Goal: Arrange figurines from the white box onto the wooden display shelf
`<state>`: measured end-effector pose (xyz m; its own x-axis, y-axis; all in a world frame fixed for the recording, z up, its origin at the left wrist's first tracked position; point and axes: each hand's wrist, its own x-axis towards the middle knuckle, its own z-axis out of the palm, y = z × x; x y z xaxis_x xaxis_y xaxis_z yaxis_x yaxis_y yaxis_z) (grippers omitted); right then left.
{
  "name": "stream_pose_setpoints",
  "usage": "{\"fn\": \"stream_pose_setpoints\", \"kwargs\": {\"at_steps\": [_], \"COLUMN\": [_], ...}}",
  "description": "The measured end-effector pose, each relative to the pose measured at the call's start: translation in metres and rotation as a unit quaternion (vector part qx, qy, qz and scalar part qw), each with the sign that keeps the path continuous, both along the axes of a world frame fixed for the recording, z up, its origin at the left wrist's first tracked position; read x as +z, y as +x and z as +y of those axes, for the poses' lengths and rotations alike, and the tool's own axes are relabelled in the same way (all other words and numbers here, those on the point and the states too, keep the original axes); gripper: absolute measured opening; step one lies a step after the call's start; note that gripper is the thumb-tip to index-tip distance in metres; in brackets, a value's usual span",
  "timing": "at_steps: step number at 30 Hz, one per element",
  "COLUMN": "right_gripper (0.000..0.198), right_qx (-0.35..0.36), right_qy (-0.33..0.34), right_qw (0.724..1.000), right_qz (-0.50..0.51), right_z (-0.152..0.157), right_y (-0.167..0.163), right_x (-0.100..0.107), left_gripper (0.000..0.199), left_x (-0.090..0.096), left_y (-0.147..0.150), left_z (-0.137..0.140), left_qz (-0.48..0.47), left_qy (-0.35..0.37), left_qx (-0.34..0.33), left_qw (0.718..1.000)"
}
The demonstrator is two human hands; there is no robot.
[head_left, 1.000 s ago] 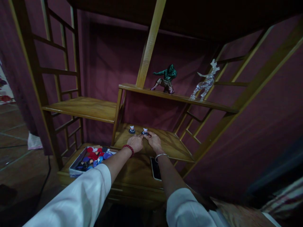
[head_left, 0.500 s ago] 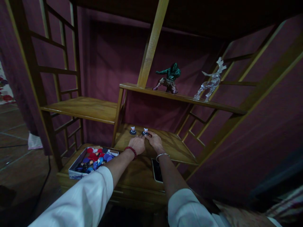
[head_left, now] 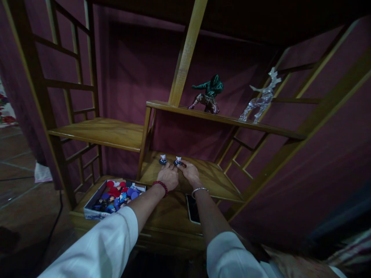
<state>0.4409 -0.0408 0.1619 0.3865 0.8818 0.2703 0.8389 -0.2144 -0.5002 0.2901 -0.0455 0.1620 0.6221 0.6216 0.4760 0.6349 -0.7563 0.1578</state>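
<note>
Two small figurines with pale, eared heads and dark round bases stand side by side on the low wooden shelf (head_left: 208, 179). My right hand (head_left: 189, 173) has its thumb and fingers closed at the right figurine (head_left: 178, 160). My left hand (head_left: 168, 177), a red beaded bracelet at its wrist, reaches in just in front of the left figurine (head_left: 163, 158). Its fingers point forward, slightly apart, with the tips close to both bases; whether they touch is too small to tell. A silver bangle circles my right wrist.
An open box (head_left: 95, 212) of red, blue and purple figurines sits at lower left. A phone (head_left: 193, 210) lies under my right forearm. Above, a shelf edge (head_left: 179, 109) carries a green hooded figure (head_left: 208, 94) and a clear deer figurine (head_left: 261, 100). An upright post (head_left: 143, 150) stands left.
My left fingers have shifted slightly from the right figurine toward the left one and spread a little. My right hand stays at the right figurine. The view has moved marginally.
</note>
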Motion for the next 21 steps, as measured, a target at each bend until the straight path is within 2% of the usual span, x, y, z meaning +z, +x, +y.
{"fn": "stream_pose_setpoints", "kwargs": {"at_steps": [11,21], "right_gripper": [0.035,0.036], "right_qx": [-0.001,0.006], "right_qy": [0.009,0.003], "right_qw": [1.000,0.999], "right_qz": [-0.018,-0.041], "right_z": [0.0015,0.0006], "right_y": [0.0016,0.0003], "right_x": [-0.0037,-0.0025], "left_gripper": [0.034,0.034], "left_x": [-0.0047,-0.0014], "left_y": [0.0038,0.0019], "left_z": [0.0040,0.0012], "left_qz": [0.020,0.023], "left_qy": [-0.011,-0.018], "left_qx": [0.002,0.002], "left_qw": [1.000,1.000]}}
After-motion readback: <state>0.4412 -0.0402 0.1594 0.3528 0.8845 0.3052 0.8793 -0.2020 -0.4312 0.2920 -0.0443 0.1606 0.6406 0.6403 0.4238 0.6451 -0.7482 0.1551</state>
